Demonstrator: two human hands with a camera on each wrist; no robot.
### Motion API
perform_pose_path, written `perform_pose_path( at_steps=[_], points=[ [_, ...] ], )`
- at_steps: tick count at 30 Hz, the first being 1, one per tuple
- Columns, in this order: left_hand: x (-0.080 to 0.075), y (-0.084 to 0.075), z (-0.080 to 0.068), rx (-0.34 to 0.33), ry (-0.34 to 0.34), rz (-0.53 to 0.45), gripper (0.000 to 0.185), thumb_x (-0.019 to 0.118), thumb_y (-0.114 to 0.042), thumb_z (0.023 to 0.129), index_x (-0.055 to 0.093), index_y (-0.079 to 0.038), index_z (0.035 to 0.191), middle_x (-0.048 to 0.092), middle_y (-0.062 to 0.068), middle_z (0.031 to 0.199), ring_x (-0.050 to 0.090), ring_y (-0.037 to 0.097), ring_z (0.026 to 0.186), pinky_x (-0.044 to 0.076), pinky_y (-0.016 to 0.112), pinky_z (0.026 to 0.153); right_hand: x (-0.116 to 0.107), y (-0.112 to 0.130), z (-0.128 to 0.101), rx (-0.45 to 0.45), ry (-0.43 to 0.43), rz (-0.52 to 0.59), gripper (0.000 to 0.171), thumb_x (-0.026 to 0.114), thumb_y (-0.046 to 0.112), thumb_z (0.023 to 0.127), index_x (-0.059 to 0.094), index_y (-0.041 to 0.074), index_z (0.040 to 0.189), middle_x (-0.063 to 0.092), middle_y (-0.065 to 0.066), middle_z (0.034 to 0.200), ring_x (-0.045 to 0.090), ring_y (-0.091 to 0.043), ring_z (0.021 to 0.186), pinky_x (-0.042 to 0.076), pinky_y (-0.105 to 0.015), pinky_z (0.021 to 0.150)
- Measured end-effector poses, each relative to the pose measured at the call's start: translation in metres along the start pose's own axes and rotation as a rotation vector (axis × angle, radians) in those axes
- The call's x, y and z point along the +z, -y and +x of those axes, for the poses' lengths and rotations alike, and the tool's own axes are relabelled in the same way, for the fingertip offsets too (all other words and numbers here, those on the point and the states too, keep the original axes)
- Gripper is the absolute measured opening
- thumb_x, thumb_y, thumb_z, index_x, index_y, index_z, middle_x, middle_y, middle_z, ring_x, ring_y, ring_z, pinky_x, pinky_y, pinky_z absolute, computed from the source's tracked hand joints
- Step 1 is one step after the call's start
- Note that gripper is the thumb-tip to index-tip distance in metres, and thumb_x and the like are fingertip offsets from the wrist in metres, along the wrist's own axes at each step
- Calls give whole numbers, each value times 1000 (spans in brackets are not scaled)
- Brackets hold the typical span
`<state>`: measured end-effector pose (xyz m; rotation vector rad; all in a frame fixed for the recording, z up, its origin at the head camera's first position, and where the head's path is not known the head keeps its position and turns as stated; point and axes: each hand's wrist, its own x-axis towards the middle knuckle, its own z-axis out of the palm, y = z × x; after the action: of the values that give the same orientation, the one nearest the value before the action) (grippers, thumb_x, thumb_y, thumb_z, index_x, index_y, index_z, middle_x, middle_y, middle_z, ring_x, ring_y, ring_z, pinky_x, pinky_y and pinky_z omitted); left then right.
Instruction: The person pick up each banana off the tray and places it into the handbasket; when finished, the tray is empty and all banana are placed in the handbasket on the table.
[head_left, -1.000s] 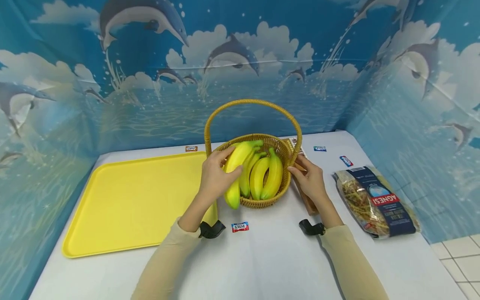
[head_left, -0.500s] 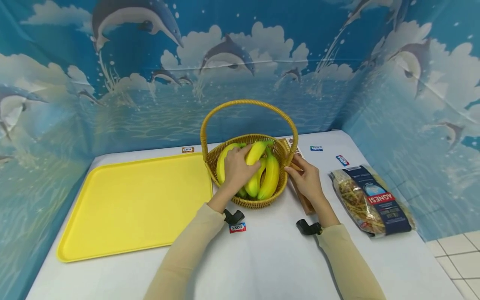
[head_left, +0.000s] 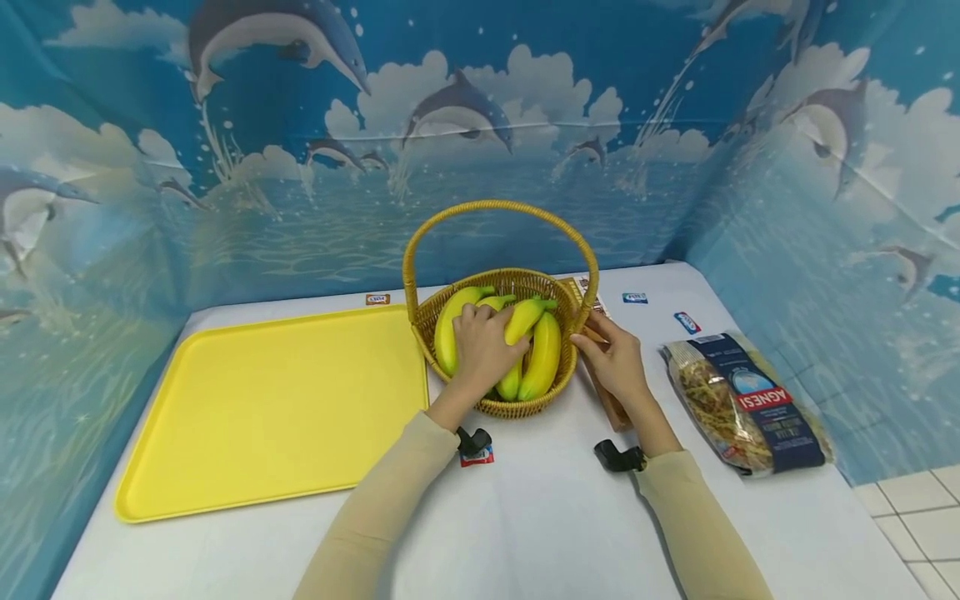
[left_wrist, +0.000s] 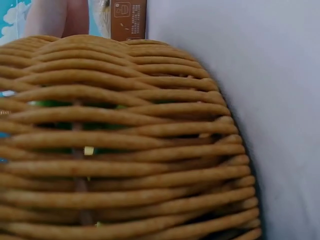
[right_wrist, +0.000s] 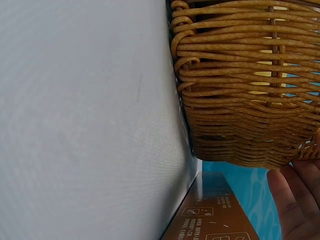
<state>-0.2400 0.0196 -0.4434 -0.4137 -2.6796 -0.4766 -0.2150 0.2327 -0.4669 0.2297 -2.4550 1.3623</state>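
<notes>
Yellow bananas, a curved bunch with greenish stems, lie inside a woven wicker basket with a tall arched handle, standing on the white table between a yellow tray and a brown box. The left hand rests on top of the bunch, fingers curled over it. The right hand touches the basket's right rim with loose, nearly straight fingers, gripping nothing.

From the head view the whole layout shows, including a bag of pasta well off to the right. The left wrist view shows only the basket weave up close, with bits of green through the gaps. The right wrist view shows the basket's side wall, the box edge and fingertips just beside the weave.
</notes>
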Motion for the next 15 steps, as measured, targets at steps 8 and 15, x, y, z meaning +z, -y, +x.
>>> perform_pose_path(
  at_steps=[8,15],
  points=[
    [6,-2,1,43,-50,73,48,70,-49,85,70,-18,121,68,6,106,48,26,92,34,36,72,-2,-1,0,7,7,10,55,65,24,94,49,6,144,56,-21,137,62,-39,117,54,-42,86],
    [-7,-3,-8,55,-34,14,47,70,-45,85,69,-16,123,64,9,108,48,27,94,35,37,71,-5,2,0,52,24,-1,55,65,24,94,49,7,144,56,-21,138,61,-38,118,54,-42,86]
  ],
)
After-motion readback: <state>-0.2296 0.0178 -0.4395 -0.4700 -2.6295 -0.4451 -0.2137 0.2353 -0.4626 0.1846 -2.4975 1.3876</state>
